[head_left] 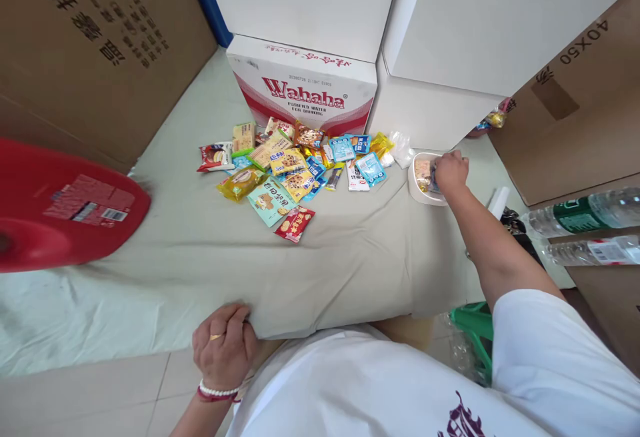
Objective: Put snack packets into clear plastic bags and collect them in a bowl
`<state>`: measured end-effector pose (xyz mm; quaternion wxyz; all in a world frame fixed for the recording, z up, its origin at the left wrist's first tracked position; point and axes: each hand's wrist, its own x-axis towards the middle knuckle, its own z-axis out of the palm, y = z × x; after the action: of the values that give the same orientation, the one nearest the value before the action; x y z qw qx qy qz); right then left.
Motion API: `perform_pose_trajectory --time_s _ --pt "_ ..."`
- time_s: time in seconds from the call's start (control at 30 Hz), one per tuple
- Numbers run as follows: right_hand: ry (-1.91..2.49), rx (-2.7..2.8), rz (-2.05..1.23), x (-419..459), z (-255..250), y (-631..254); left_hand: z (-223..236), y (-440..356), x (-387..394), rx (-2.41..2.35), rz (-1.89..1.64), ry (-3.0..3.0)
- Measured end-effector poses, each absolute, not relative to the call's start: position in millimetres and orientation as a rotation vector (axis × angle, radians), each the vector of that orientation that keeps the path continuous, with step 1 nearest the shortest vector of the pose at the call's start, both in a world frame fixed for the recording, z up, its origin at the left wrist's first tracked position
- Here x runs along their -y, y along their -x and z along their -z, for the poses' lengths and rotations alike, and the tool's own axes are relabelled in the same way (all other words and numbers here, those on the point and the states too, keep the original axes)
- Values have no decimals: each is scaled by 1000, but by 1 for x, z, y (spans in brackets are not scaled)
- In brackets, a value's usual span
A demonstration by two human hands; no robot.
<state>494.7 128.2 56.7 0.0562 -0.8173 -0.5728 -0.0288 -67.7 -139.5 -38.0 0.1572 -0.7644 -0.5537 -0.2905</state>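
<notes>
My right hand [451, 172] reaches over the rim of a white tub [427, 201] at the right of the table, its fingers pinched on a small snack packet [434, 177] that they partly hide. Other wrapped snacks [423, 169] lie inside the tub. My left hand [225, 344], with a ring and bracelets, rests curled closed at the table's front edge, nothing visible in it. Left of the tub spreads a pile of snack packets: a red packet [295, 224] in front, a light green packet [271, 201], yellow packets [299, 184] and blue packets [371, 168].
A Wahaha water carton [305, 90] stands behind the pile. A red jug [70, 207] is at the left, near a brown carton [100, 37]. Plastic bottles [590, 214] lie at the right. A clear plastic bag [401, 149] touches the pile. Below is a green stool [475, 334].
</notes>
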Motion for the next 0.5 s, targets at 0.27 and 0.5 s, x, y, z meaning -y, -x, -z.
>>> perform_pose_trajectory --time_s 0.27,0.5 --pt "2183 1771 187 -168 -92 -429 40 69 140 1586 836 2189" --pt "2486 1520 -106 -215 -64 -417 42 70 145 1631 878 2222"
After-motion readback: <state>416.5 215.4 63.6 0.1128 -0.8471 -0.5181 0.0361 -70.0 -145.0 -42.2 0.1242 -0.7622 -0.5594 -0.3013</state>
